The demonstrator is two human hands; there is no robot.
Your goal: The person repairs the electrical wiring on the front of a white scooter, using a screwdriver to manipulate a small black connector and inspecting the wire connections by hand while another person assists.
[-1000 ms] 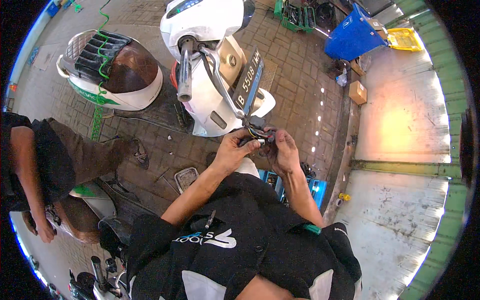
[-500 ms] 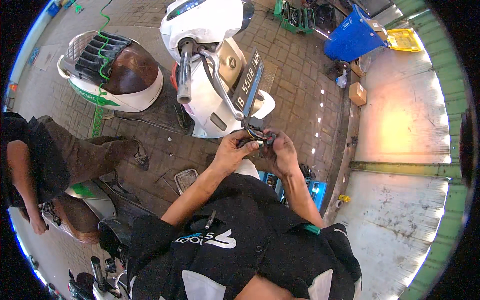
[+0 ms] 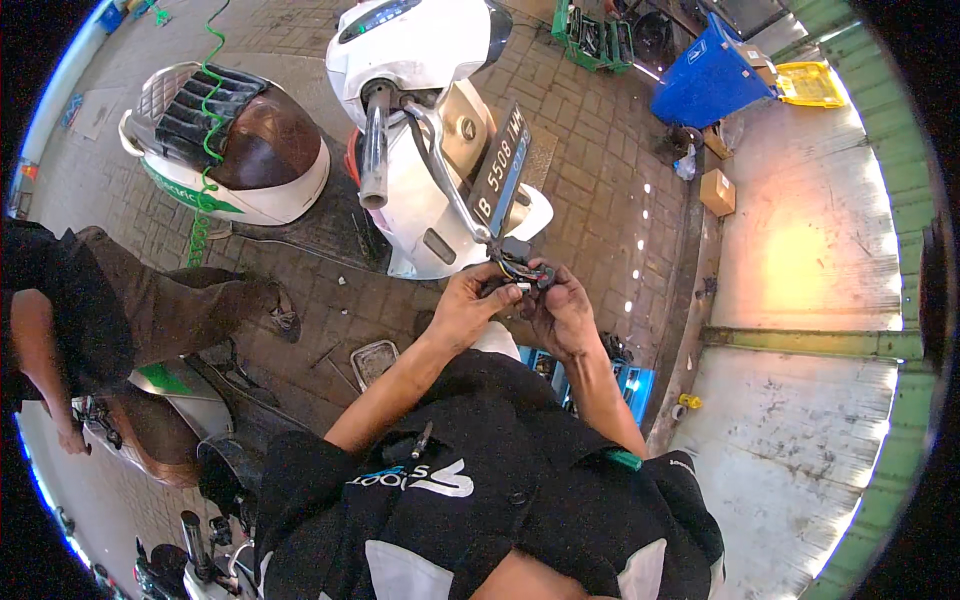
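My left hand (image 3: 470, 304) pinches a small white wire connector (image 3: 523, 288), thumb laid along it. Close beside it, my right hand (image 3: 565, 310) is closed on a dark connector (image 3: 544, 275) at the end of the bundle. A wiring harness (image 3: 512, 266) of black, yellow and red wires runs between the hands. It hangs from the end of a bent handlebar tube (image 3: 440, 165) on a white scooter (image 3: 425, 240), just beyond my hands. A black box-shaped part (image 3: 516, 250) sits above the wires. My right fingertips are partly hidden.
A co-worker (image 3: 90, 300) stands at the left near a second scooter (image 3: 165, 430). A white scooter body with a brown seat (image 3: 262, 140) lies far left. A blue toolbox (image 3: 632, 385) is beside my right forearm; a metal tray (image 3: 375, 360) lies left. A blue bin (image 3: 705, 72) stands far right.
My right fingers have shifted slightly around the dark connector, and more of it shows. The co-worker's lowered hand has moved up a little. Both my hands keep hold of the connectors.
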